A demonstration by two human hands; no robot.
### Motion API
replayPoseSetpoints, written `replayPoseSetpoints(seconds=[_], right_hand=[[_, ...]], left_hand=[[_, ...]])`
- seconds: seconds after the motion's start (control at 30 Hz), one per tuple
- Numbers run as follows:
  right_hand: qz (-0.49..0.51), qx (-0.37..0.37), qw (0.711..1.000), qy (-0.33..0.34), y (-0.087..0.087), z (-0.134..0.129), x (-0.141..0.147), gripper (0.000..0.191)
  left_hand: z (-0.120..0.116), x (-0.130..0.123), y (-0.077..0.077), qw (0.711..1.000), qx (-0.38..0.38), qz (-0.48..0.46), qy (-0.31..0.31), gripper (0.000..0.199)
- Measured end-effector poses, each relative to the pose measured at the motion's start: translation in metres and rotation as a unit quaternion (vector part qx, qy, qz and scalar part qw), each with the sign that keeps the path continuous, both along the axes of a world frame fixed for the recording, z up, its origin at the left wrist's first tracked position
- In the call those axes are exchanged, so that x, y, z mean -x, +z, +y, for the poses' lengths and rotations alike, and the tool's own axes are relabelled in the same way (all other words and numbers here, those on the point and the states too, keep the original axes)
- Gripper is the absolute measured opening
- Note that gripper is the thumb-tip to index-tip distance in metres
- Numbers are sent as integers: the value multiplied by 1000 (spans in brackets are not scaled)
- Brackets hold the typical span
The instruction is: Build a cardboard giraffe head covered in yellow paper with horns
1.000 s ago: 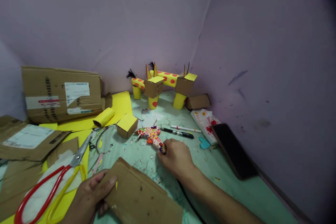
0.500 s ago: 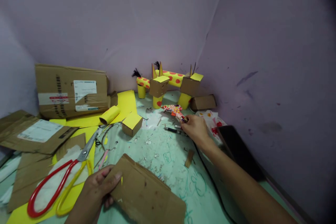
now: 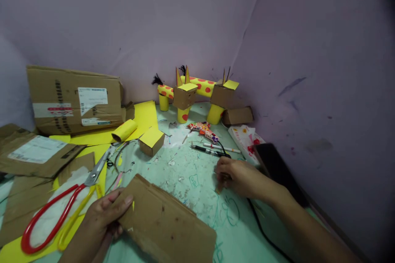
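Observation:
My left hand (image 3: 109, 213) grips the left edge of a brown cardboard piece (image 3: 169, 222), thumb on top, low in the view. Right of centre, my right hand (image 3: 233, 174) is closed over a small brown cardboard strip (image 3: 218, 190), whose end shows below the fingers. Just beyond that hand lie a black pen (image 3: 207, 150) and a white pencil (image 3: 226, 148). The patterned glue gun (image 3: 204, 130) rests on the table behind them, and its black cord runs past my right hand.
Scissors (image 3: 69, 209) with red and yellow handles lie at left, near a large cardboard box (image 3: 75, 104). A small yellow-topped box (image 3: 152, 141) is at centre-left. Two spotted cardboard animals (image 3: 185, 96) stand at the back. A black phone-like object (image 3: 279, 172) lies at right.
My right hand has left the glue gun, moved nearer and closed over the small cardboard strip. My left hand still holds the cardboard. The view has shifted slightly.

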State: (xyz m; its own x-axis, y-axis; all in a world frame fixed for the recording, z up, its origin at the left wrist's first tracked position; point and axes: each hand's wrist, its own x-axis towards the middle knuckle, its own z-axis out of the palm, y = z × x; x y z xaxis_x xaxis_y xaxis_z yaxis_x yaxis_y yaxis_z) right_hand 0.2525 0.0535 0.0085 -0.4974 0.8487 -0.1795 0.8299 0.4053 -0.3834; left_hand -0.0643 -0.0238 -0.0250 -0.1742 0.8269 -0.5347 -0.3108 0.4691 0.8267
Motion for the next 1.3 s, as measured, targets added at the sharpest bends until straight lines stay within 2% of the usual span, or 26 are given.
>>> replayPoseSetpoints(seconds=[0.1, 0.17, 0.2, 0.23, 0.27, 0.33, 0.37, 0.4, 0.43, 0.47, 0.5, 0.53, 0.57, 0.6, 0.63, 0.7, 0.8, 0.87, 0.93, 1.03, 1.13, 1.2, 1.23, 1.27, 1.3], right_hand=[[31, 2, 999, -33, -3, -4, 8, 21], [101, 15, 993, -52, 2, -17, 25, 20], [159, 45, 985, -45, 5, -27, 35, 22], [228, 104, 968, -12, 9, -38, 46, 25], [269, 191, 941, 71, 12, -50, 56, 25], [319, 313, 868, 215, 13, -66, 71, 18], [356, 325, 851, 206, 12, -69, 74, 17], [397, 319, 844, 166, 9, -66, 76, 15], [440, 296, 843, 87, 4, -60, 75, 13], [486, 275, 829, -17, -1, -51, 72, 10], [526, 266, 798, -128, -6, -41, 69, 12], [562, 263, 751, -226, -11, -31, 65, 16], [579, 273, 714, -284, -16, -23, 62, 19], [585, 284, 690, -317, -20, -17, 60, 23], [586, 298, 679, -326, -24, -14, 59, 25], [569, 325, 696, -294, -29, -15, 59, 26], [519, 352, 745, -224, -32, -24, 65, 29], [485, 360, 770, -207, -34, -28, 70, 34], [465, 368, 781, -194, -35, -30, 73, 36], [466, 377, 782, -169, -38, -30, 75, 31], [467, 357, 791, -168, -39, -27, 72, 24], [451, 340, 807, -172, -39, -25, 69, 21], [440, 331, 817, -172, -39, -24, 67, 19], [429, 318, 828, -171, -40, -23, 65, 17], [420, 301, 840, -169, -43, -21, 64, 16]], left_hand=[[1, 6, 11, 998, -16, -12, 58, 33], [1, 12, 20, 991, -43, -21, 124, 28], [0, 16, 25, 985, -58, -23, 162, 25], [-1, 19, 30, 978, -71, -26, 194, 23], [-1, 23, 34, 973, -83, -31, 213, 21], [-2, 29, 39, 968, -103, -47, 226, 21], [-2, 31, 40, 966, -117, -51, 226, 21], [-2, 32, 40, 965, -131, -52, 221, 20], [-1, 31, 39, 967, -140, -50, 208, 19], [0, 29, 36, 970, -145, -44, 192, 17], [0, 25, 33, 974, -146, -35, 168, 17], [1, 20, 30, 980, -142, -27, 135, 19], [1, 14, 25, 986, -133, -16, 101, 24], [1, 8, 21, 990, -123, -1, 71, 27], [0, 0, 16, 993, -110, 14, 42, 30], [-1, -13, 8, 995, -88, 41, 4, 36], [0, -28, 0, 993, -82, 77, -43, 41], [4, -32, -2, 989, -92, 92, -64, 42], [10, -35, -3, 987, -103, 99, -74, 41], [18, -37, -2, 984, -112, 110, -80, 43], [20, -36, -1, 980, -111, 142, -85, 46], [18, -31, 3, 975, -109, 179, -77, 40], [16, -28, 6, 960, -126, 233, -89, 36], [13, -23, 10, 932, -153, 308, -118, 31], [11, -18, 15, 873, -191, 416, -169, 25]])
